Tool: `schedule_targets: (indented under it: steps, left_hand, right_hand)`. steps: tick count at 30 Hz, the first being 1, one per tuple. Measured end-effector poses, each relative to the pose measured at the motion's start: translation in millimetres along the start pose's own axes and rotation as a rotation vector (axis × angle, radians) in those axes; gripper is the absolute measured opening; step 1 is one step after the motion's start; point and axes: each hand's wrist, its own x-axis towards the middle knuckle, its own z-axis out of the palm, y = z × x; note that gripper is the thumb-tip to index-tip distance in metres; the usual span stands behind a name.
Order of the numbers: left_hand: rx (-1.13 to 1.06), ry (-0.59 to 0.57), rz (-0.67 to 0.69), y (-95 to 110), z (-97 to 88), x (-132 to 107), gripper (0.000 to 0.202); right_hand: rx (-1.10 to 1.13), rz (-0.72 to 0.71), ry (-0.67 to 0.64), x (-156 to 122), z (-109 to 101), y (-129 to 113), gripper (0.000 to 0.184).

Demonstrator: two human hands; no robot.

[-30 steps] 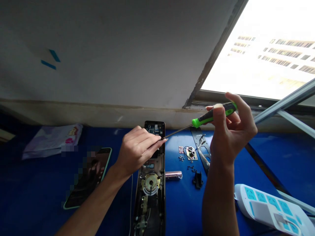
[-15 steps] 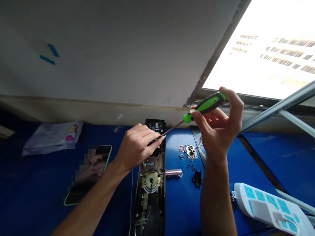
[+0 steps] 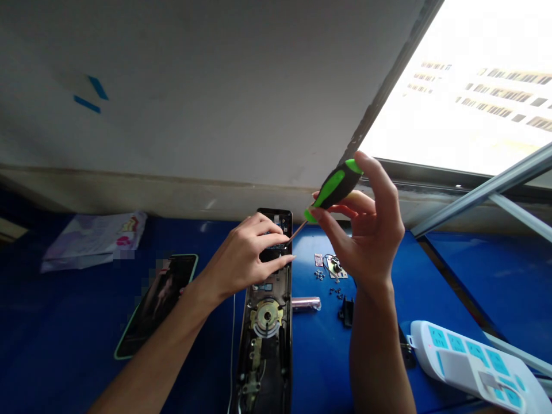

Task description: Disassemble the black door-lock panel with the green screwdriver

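Note:
A green-and-black screwdriver [image 3: 334, 187] slants down to the left in my right hand [image 3: 366, 230], with thumb and fingers around the handle's front and a fingertip on its rear end. Its thin shaft reaches the upper part of a long dark device housing [image 3: 276, 345], which lies open with circuit boards and a round brass-coloured mechanism [image 3: 267, 316] inside. Over the boards lies my left hand [image 3: 248, 250], thumb and index finger apart on either side of the screwdriver tip. The exact spot the tip touches is hidden.
Right of the housing lie small screws [image 3: 319, 275], a small round-knobbed part [image 3: 336, 265], a black bracket [image 3: 346, 312] and a pink cylinder [image 3: 306, 304]. A phone [image 3: 159, 305] and a plastic packet [image 3: 92, 241] lie left; a power strip [image 3: 478, 362] sits right.
My right hand and the screwdriver have moved left and tilted steeper, nearer the housing. My left thumb and index finger have parted from their pinch around the shaft.

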Motion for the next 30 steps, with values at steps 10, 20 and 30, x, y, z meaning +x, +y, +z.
schedule_targets:
  steps: [10,20,30]
  left_hand:
    - [0.027,-0.156,-0.048,-9,-5.9,-5,0.053]
    - [0.061,-0.167,-0.079,-6,-2.0,-5,0.053]
    - [0.054,-0.081,-0.138,-8,-7.4,-12,0.04]
  right_hand:
    - [-0.12,-0.049,-0.063,-3,9,-2,0.07]
    - [-0.154,-0.092,-0.082,-5,15,3,0.068]
    - [-0.169,-0.081,-0.093,-6,17,9,0.066]
